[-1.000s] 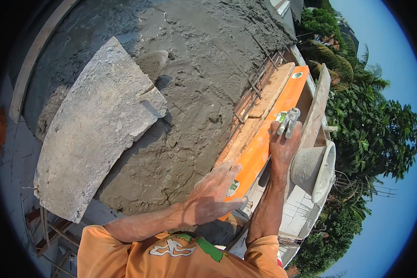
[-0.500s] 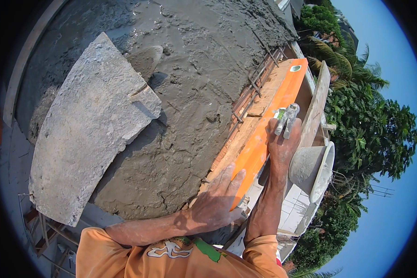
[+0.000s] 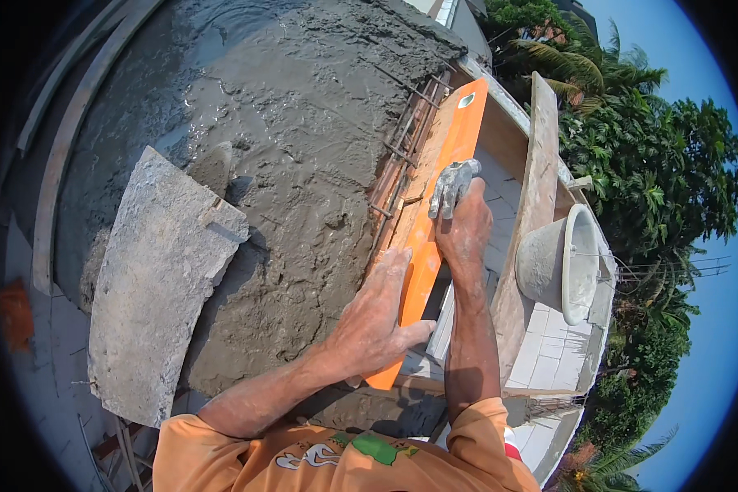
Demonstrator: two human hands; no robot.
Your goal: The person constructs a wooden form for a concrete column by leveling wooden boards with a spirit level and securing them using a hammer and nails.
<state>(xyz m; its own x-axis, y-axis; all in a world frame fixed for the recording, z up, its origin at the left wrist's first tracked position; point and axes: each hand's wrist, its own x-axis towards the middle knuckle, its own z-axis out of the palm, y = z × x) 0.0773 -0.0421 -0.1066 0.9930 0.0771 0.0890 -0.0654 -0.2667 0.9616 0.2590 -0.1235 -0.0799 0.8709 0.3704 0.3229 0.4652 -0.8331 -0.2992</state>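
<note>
An orange spirit level [image 3: 467, 123] lies lengthwise along a raw wooden board [image 3: 412, 197], beside exposed rebar [image 3: 398, 148] at the edge of wet grey concrete [image 3: 295, 164]. My right hand [image 3: 466, 221] has its fingers closed round a grey metal tool [image 3: 451, 189] on the level's upper half; its exact kind is hard to make out. My left hand [image 3: 377, 320] is open across the lower half of the level, fingers stretched upward along the board and thumb pointing right. A rough grey slab [image 3: 156, 279] rests on the concrete to the left.
A grey-crusted plastic bucket [image 3: 549, 262] sits by a long weathered plank [image 3: 533, 164] on the right, above white block walling [image 3: 541, 344]. Curved timber strips [image 3: 70, 164] edge the left. Rebar ends stick out on the right. Trees [image 3: 640, 164] stand beyond.
The view has shifted, putting slab and level lower or farther left in it. Both hands stay on the level; more of its lower end now shows below my left hand.
</note>
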